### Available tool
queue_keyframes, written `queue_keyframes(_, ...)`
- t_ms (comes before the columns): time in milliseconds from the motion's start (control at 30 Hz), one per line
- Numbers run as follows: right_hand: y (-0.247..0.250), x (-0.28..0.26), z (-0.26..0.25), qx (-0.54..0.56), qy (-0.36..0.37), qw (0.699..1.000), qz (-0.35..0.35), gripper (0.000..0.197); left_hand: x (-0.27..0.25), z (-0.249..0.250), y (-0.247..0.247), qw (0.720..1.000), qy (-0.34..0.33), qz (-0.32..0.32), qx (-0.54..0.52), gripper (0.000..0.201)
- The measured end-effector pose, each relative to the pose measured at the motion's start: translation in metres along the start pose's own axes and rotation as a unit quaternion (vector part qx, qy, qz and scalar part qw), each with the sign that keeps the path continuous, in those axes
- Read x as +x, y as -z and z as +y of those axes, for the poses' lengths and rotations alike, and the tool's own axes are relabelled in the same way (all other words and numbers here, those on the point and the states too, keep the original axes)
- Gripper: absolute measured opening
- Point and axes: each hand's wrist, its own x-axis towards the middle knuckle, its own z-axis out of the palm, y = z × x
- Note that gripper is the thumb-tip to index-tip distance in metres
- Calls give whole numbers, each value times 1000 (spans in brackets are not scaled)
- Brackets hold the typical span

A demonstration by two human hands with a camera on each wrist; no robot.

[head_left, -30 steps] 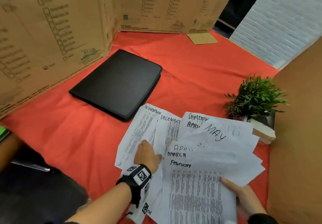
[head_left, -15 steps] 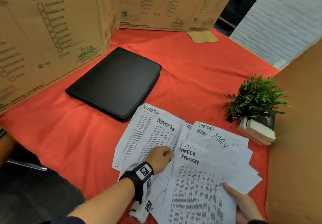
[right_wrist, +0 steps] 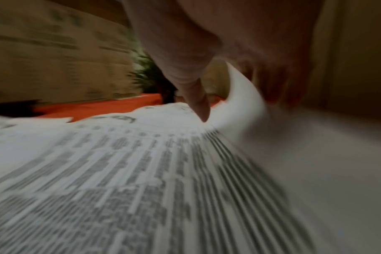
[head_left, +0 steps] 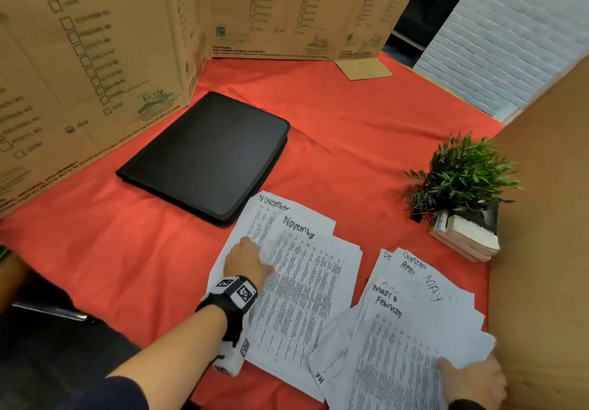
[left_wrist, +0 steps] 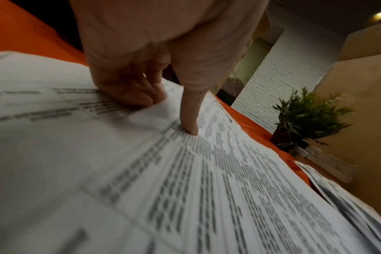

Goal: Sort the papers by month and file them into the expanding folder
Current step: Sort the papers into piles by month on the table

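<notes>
Our left hand (head_left: 247, 261) rests on the November sheets (head_left: 296, 282), which lie on the red-covered bench (head_left: 95, 266) just in front of the folder (head_left: 207, 154). In the left wrist view the thumb (left_wrist: 190, 118) presses straight down on the print while the other fingers (left_wrist: 128, 92) curl against the paper, holding nothing between them. Our right hand (head_left: 471, 377) grips the near right edge of the fanned stack (head_left: 414, 330): thumb (right_wrist: 201, 106) on top, the paper's edge curling up round the fingers behind it, though that view is blurred. February tops the stack, with March, May, April and September showing behind. The two piles sit side by side, slightly overlapping near us. The folder lies flat and zipped. A potted plant (head_left: 462, 177) stands on books (head_left: 465, 237) to the right.
</notes>
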Motion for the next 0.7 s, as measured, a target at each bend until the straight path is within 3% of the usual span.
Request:
queue_keyframes(67,1,-15,-22,10,61,996,66,83,1,-2,7,1000,-28,0,13,31)
queue_keyframes(133,4,-38,-55,60,145,986,58,73,2,-5,15,996,-74,12,48,35)
queue_keyframes(200,-3,-63,-87,110,235,965,-34,56,5,-11,22,990,-121,19,65,43)
queue_keyframes(267,-16,-82,-115,139,276,940,-145,51,6,-16,32,982,-166,15,86,42)
queue_keyframes(333,-32,-90,-139,149,249,928,-232,68,5,-19,45,964,-204,21,168,38)
queue_keyframes(400,-42,-90,-155,180,164,928,-283,87,3,-22,56,939,-239,53,240,40)
queue_keyframes(500,-49,-82,-163,241,81,916,-311,88,7,-28,63,924,-340,73,161,41)
queue_keyframes(533,-51,-79,-161,256,65,905,-332,82,8,-32,65,924,-370,42,91,34)
queue_keyframes(600,-51,-78,-158,295,34,880,-372,64,10,-35,68,928,-363,-43,-77,13)
queue_keyframes(700,-48,-83,-153,351,8,860,-370,26,11,-34,74,910,-283,-199,-229,38)
